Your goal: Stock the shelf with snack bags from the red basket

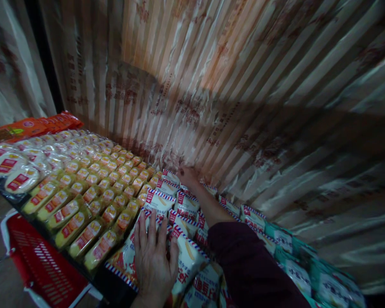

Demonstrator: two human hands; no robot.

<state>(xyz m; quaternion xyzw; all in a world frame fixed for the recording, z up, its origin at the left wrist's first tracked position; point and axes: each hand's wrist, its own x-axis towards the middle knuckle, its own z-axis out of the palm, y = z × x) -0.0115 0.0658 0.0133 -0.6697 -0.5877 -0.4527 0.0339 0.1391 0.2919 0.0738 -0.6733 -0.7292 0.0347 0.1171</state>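
My left hand (155, 256) lies flat, fingers spread, on the front packets of a block of white snack bags (189, 259) with red labels and red-and-blue striped edges. Stretched across the same bags, my right hand (188, 176) is at the back row, close to the draped sheet. Its fingers are bent and partly hidden, so I cannot make out whether anything is in them. Just left of both hands sit rows of small yellow wrapped cakes (73, 229).
Round white wrapped cakes (22, 179) and orange packets (35, 126) fill the display's left end. Green bags (298, 273) stand at the right. A red basket (45, 261) is below the front edge. A printed, pleated plastic sheet (195, 107) hangs behind.
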